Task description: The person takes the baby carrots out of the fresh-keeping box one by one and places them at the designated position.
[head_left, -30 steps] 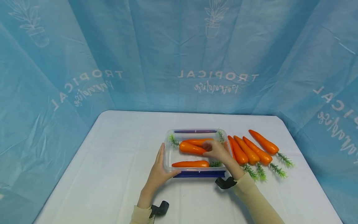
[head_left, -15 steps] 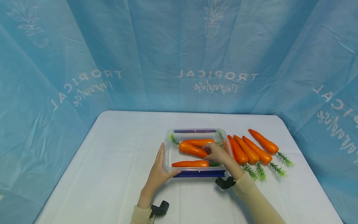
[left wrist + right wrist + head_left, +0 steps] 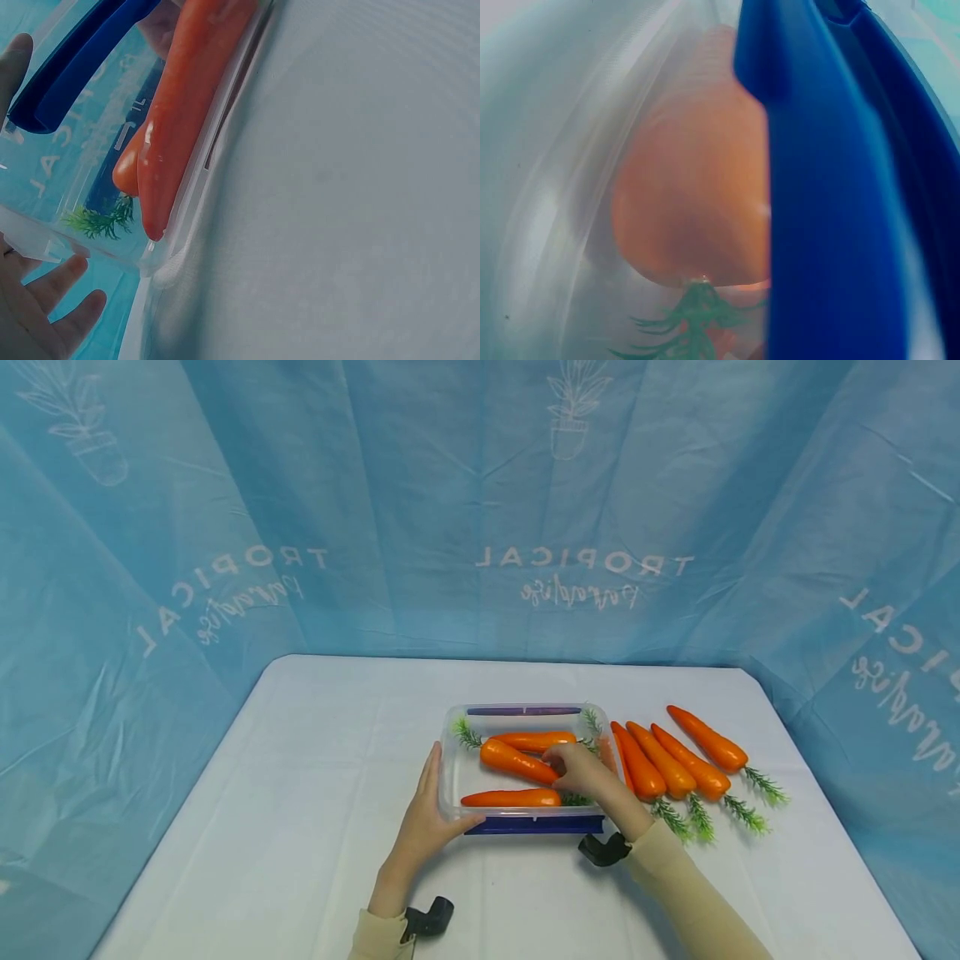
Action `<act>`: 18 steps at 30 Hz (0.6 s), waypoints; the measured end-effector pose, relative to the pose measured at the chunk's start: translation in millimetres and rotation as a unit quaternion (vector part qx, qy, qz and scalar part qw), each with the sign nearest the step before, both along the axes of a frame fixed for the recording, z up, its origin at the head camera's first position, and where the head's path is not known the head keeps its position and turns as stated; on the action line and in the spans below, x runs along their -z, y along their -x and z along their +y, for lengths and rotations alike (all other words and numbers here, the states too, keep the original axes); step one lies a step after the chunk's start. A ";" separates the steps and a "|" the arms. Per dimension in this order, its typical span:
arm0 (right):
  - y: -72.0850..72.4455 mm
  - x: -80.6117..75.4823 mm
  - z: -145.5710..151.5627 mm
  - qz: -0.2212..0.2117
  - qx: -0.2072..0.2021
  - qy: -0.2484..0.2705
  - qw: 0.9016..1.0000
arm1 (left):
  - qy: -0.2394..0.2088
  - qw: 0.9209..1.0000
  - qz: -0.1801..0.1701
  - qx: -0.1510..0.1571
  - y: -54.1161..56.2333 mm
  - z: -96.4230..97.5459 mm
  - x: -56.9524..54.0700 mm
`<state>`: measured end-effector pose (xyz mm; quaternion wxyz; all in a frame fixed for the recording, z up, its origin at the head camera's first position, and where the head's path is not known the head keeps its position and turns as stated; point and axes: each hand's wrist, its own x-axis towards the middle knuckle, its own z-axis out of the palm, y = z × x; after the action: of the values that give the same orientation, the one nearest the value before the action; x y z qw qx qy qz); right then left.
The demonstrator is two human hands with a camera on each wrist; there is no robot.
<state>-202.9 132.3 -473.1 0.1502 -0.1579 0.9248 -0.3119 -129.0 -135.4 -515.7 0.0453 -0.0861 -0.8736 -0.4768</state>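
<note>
A clear plastic food container (image 3: 448,781) with blue clip flaps stands on the white table. Inside lie several orange carrots with leafy green tops. My left hand (image 3: 420,822) rests against the container's left end, fingers straight along the wall and thumb at the front rim. My right hand (image 3: 583,772) reaches inside and pinches the narrow tip of the middle carrot (image 3: 513,758), whose leaves point left. One carrot (image 3: 532,741) lies behind it, another (image 3: 512,798) along the front wall. Through the wall, the right wrist view shows a blurred carrot (image 3: 694,187) beside a blue flap (image 3: 832,195).
Several more carrots (image 3: 701,772) lie fanned out on the table right of the container, leaves toward the front. A blue printed curtain (image 3: 420,510) hangs behind and along both sides of the white tabletop (image 3: 315,777).
My right hand has shifted slightly toward the front, and the middle carrot's tip has swung forward with it. My left hand and the container have stayed in place.
</note>
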 end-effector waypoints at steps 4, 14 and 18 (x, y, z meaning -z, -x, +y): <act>-0.4 1.2 -0.1 0.000 0.001 -0.004 1.000 | -0.008 1.000 -0.004 0.002 0.0 -0.1 -1.1; -1.7 -1.5 0.9 0.006 0.009 0.024 1.000 | -0.001 1.000 -0.004 0.002 -0.2 -0.3 -1.4; -1.0 -0.8 1.5 0.022 0.021 0.040 0.999 | 0.001 1.000 -0.001 0.003 0.1 -0.8 -1.7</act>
<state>-201.9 133.8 -472.3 0.1171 -0.1509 0.9179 -0.3479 -129.1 -136.1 -514.0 0.0435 -0.0882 -0.8741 -0.4757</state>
